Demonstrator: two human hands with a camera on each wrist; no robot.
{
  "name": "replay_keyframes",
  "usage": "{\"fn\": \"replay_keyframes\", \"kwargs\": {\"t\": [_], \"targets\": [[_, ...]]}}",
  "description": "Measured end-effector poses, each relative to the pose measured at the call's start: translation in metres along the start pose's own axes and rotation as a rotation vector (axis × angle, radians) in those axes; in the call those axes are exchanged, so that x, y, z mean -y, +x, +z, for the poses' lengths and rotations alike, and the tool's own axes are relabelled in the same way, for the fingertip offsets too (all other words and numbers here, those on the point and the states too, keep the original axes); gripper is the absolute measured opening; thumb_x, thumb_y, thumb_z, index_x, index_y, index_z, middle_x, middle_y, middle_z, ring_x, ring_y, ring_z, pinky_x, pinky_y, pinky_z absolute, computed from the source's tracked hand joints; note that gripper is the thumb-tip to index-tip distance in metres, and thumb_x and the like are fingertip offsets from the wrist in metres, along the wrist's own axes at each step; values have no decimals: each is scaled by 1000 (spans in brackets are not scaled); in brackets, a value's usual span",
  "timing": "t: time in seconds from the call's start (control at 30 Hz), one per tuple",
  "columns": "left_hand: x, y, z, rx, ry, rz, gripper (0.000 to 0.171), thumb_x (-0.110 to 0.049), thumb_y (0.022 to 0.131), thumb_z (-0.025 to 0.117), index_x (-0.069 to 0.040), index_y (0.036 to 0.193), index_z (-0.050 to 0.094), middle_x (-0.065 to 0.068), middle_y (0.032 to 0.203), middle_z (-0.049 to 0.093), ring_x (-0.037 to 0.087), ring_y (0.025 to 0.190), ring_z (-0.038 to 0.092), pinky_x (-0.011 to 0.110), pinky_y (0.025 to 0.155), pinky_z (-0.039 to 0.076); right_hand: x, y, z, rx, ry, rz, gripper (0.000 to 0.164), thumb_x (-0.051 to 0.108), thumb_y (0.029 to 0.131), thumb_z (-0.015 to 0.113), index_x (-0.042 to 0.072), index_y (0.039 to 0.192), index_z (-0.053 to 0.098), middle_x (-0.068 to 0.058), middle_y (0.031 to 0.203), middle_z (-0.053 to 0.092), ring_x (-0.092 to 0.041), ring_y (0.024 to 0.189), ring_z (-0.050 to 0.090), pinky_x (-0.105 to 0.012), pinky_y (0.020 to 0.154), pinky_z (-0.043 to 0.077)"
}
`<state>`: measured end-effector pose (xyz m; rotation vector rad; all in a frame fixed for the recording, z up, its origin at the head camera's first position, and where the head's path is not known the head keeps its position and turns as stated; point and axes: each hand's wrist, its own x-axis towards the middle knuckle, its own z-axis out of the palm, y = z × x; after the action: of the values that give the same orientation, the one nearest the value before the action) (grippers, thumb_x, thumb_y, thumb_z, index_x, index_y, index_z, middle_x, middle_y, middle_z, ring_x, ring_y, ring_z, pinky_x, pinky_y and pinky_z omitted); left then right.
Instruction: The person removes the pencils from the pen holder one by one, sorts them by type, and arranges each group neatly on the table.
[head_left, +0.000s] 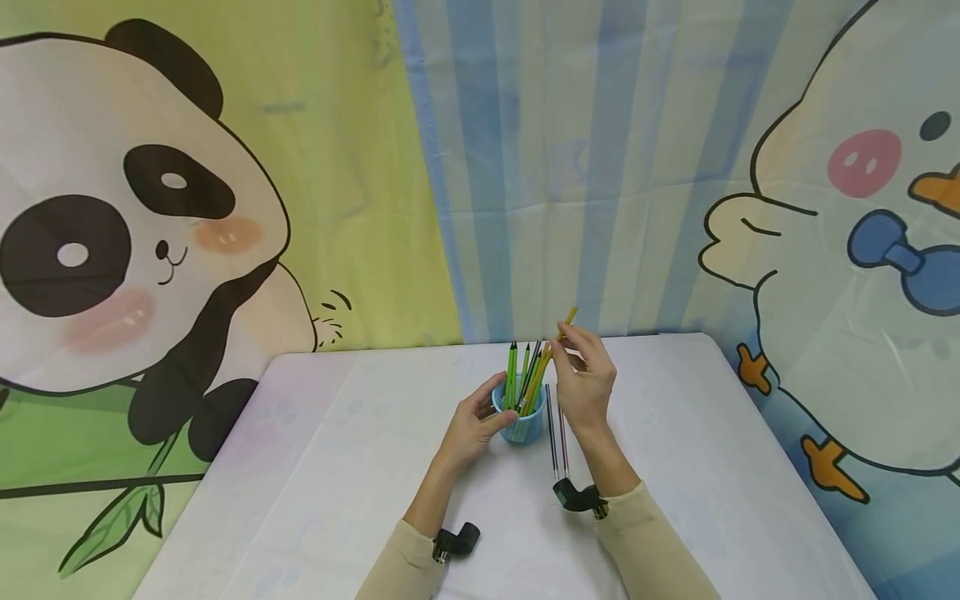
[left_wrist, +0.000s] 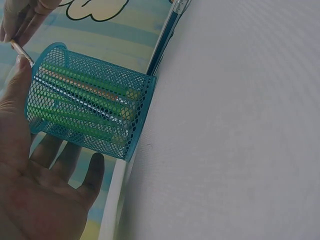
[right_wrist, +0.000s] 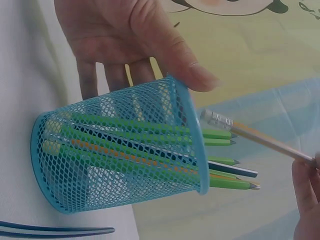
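Gripping light-blue mesh cup with left hand, with thumb at the cup's rim, fingers curved round the wall and spaced apart. Standing upright on white table.

Pinching yellow pencil in right hand, above and to the right of the cup, with thumb and fingertips clamped on it. Slanting down toward the cup, with eraser end close to the rim; cannot tell whether touching.

Can see inside the cup several green pencils, with sharpened points up above the rim, plus orange pencil and dark striped stick; cannot give an exact count.

Also note two slim dark sticks lying just right of the cup, with near ends at one of the black wrist cameras.

Wearing beige sleeves, on the near side of the cup. Can make out blue-striped cloth behind the cup, panda print well to its left, bird print well to its right.
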<state>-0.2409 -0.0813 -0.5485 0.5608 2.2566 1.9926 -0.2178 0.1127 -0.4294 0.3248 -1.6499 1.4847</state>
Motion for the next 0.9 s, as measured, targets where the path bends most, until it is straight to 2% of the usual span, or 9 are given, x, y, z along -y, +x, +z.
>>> {"fn": "replay_keyframes", "kwargs": {"t": [0.1,0.27,0.53,0.73,0.9], "targets": [[0,0,0,1,-3,-1,71,-24,92,81,-31,155,49,2,150,61,30,130,64,54,111,49,-6,-1,-3,17,47,10,33,-21,87,70,-14,119,70,-34,113,66,-31,94,70,-16,79,60],[0,0,0,5,-4,2,71,-25,92,81,-30,155,48,2,151,59,30,131,63,53,112,49,-25,-6,-11,30,102,24,35,-18,88,71,-10,122,71,-31,116,67,-17,98,69,-14,79,58],[3,1,0,10,10,18,72,-24,94,79,-28,157,46,2,154,56,31,133,61,52,113,48,-36,-9,-22,26,136,18,32,-11,90,73,-6,121,73,-28,115,69,-15,96,70,-15,78,59],[3,1,0,15,5,15,72,-24,93,80,-29,157,47,0,155,56,29,135,60,53,114,46,-33,-5,-30,37,89,42,32,-15,88,73,-10,119,73,-30,113,70,-13,93,69,-12,77,57],[2,1,0,14,-9,19,73,-23,93,80,-26,158,46,2,157,54,30,137,58,54,115,45,-27,-2,-39,99,-28,134,32,-15,88,73,-11,119,72,-31,114,69,-22,94,70,-12,77,57]]}}
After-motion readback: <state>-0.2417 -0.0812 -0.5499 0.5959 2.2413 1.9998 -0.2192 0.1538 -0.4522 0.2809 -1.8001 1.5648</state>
